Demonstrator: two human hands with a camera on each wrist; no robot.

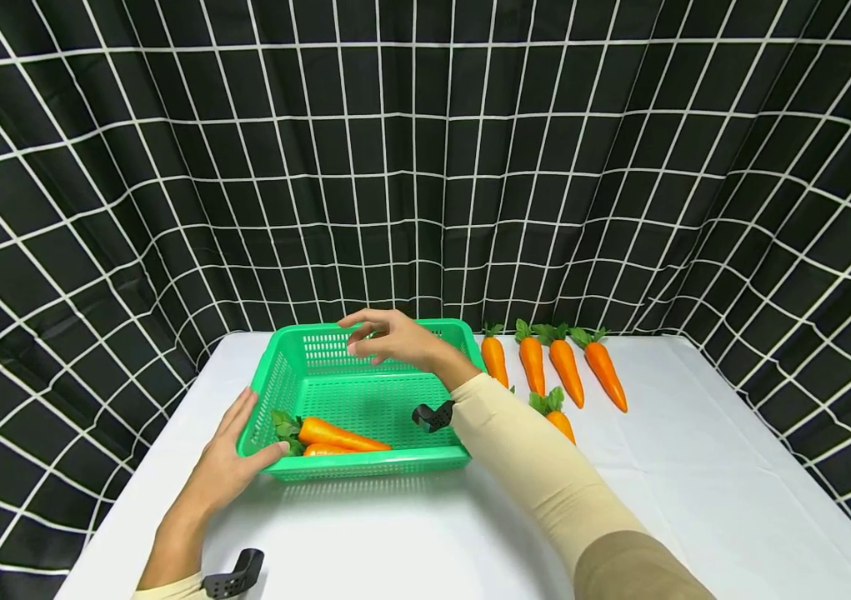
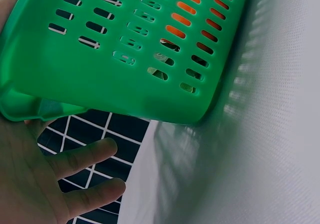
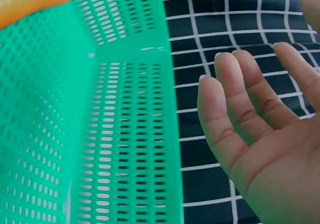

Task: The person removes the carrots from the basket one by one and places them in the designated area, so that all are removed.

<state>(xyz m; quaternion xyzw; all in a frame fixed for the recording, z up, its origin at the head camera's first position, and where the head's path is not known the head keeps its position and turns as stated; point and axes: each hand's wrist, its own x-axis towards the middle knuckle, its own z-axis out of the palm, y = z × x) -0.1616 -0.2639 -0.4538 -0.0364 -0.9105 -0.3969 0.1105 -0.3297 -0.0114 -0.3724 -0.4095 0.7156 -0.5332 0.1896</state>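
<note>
A green plastic basket (image 1: 365, 458) with slotted walls stands on the table. My left hand (image 1: 226, 462) holds its near left corner, thumb over the front rim and fingers along the left side. In the left wrist view two fingers of that hand (image 2: 30, 179) stretch out free of the wall. Inside the basket, near that corner, lie an orange carrot (image 1: 342, 435) with leafy green top and a second carrot (image 1: 327, 449) partly behind the front rim. My right hand (image 1: 391, 337) hovers over the basket's back part, fingers loosely bent, holding nothing; its palm (image 3: 285, 174) shows in the right wrist view.
Right of the basket several carrots lie in a row, among them an outermost carrot (image 1: 607, 375). A nearer carrot (image 1: 560, 423) is partly covered by my right sleeve (image 1: 538, 450). A black gridded curtain (image 1: 425, 167) encloses the white table (image 1: 695, 467) at the back and sides.
</note>
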